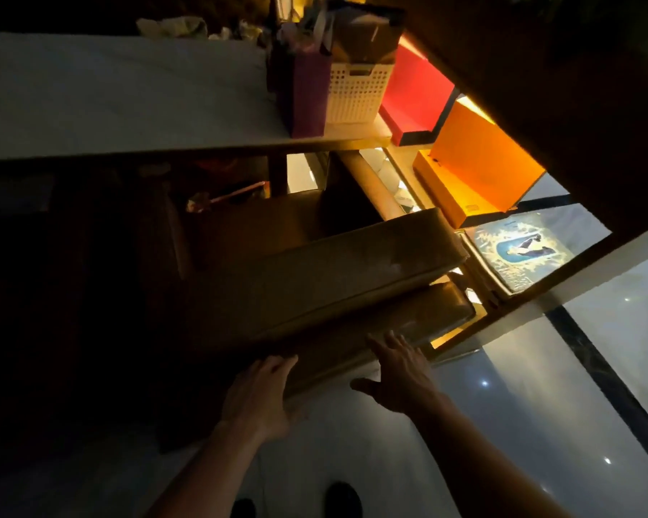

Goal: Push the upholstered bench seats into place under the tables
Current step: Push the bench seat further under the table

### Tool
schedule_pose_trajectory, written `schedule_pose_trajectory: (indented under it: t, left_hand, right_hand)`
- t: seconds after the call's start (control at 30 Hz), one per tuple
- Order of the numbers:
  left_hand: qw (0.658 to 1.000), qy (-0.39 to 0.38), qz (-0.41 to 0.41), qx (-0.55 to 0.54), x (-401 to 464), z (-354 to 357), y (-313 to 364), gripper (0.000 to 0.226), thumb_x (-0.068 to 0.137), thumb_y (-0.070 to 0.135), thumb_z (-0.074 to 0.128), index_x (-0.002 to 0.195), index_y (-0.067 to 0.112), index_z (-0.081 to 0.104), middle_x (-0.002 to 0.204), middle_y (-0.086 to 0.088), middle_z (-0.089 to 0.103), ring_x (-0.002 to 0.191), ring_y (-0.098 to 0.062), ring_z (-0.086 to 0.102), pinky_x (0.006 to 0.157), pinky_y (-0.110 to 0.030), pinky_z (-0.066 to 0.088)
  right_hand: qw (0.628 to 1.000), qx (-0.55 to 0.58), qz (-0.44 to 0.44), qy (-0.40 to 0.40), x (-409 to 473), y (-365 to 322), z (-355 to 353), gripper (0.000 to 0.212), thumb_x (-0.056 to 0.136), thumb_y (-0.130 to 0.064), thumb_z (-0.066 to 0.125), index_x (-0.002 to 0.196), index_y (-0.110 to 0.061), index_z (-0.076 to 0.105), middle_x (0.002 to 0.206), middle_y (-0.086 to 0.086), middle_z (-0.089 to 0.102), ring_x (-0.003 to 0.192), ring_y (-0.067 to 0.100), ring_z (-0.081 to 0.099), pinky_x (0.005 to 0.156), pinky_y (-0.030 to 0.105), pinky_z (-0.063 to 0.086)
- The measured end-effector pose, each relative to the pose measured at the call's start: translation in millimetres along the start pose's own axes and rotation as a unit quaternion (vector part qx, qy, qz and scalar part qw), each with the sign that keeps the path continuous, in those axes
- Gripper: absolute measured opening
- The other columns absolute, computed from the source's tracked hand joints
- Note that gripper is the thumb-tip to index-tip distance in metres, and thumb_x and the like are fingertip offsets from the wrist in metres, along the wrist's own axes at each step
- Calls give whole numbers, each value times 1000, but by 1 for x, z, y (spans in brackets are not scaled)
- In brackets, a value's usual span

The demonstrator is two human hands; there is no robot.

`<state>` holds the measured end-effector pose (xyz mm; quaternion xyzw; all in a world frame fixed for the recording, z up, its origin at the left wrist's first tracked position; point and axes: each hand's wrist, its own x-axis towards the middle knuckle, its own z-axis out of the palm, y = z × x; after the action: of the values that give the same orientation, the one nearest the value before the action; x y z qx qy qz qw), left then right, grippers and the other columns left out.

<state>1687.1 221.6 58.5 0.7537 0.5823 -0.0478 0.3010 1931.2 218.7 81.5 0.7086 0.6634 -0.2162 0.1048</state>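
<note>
A brown upholstered bench seat (371,338) lies low in front of me, its near long side facing me. A second, larger brown bench seat (326,271) sits just behind it, partly under the white table (109,102). My left hand (259,398) rests flat on the near bench's front edge, fingers spread over the corner. My right hand (401,372) is pressed with an open palm against the same edge, further right. Neither hand grips anything. The benches' left ends are lost in shadow.
On the table's right end stand a purple bag (307,91) and a white perforated basket (356,91). Red (412,87) and orange (479,162) boxes sit on lit shelves to the right. Glossy pale floor (539,386) spreads at right; my shoes (343,499) show at the bottom.
</note>
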Motion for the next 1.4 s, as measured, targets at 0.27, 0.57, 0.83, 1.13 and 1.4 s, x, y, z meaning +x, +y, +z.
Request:
schedule_pose_trajectory:
  t: [0.27, 0.57, 0.83, 1.13, 1.4]
  left_hand:
    - [987, 87, -126, 39, 26, 45, 29, 94, 82, 65, 60, 154, 37, 6, 157, 6, 17, 142, -20, 20, 116, -41, 24]
    - [974, 135, -171, 56, 47, 63, 17, 90, 80, 64, 62, 152, 38, 15, 150, 7, 23, 135, -20, 26, 109, -41, 34]
    - [969, 170, -173, 51, 46, 71, 16, 82, 82, 61, 64, 150, 40, 23, 141, 7, 32, 129, -20, 31, 103, -38, 38]
    - [970, 166, -171, 47, 15, 81, 6, 80, 83, 60, 62, 149, 41, 21, 143, 9, 30, 130, -18, 28, 105, -38, 36]
    - [975, 159, -146, 46, -35, 96, -16, 88, 78, 70, 60, 150, 40, 20, 142, 10, 31, 129, -18, 30, 100, -38, 42]
  right_hand:
    - [993, -38, -116, 5, 69, 44, 31, 107, 79, -66, 65, 155, -36, -4, 164, 14, -13, 148, 37, -16, 119, 53, 0]
    - [987, -47, -143, 51, 98, 58, 51, 105, 80, -69, 62, 156, -34, -2, 164, 14, -9, 149, 41, -11, 120, 60, 2]
    - [985, -73, -139, 71, 97, 57, 59, 98, 83, -71, 55, 156, -31, 3, 164, 18, 6, 149, 42, 2, 119, 59, 9]
    - [988, -71, -125, 56, 59, 42, 72, 93, 86, -72, 48, 156, -31, 3, 164, 19, 6, 150, 41, 2, 120, 58, 9]
    - [991, -74, -107, 41, 9, 17, 92, 93, 85, -72, 49, 157, -30, 7, 163, 19, 10, 149, 42, 6, 119, 58, 18]
